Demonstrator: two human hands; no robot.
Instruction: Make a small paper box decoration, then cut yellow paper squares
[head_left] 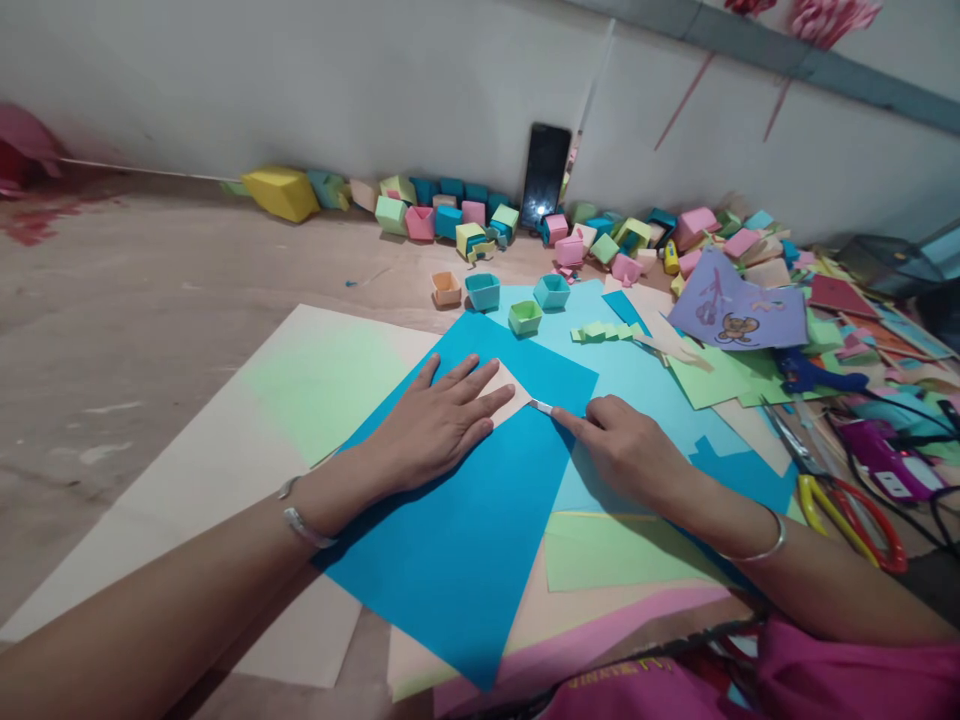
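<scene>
My left hand (435, 425) lies flat with its fingers spread. It presses a small peach paper piece (517, 390) onto a blue paper sheet (472, 560). Closed around a slim cutter, my right hand (626, 445) stretches its index finger along the tool. The blade of the cutter (541, 406) touches the right corner of the peach piece, while its handle is hidden in my grip. Just beyond the blue sheet stand small folded paper boxes: an orange one (446, 289), a green one (525, 318) and two teal ones, one of them a teal box (482, 292).
Many coloured paper boxes line the wall, where a phone (546, 175) leans upright. On the right are scissors (832, 500), a blue glue gun (817, 375), a purple device (889, 458) and paper scraps. A large pale sheet (202, 480) spreads on the left.
</scene>
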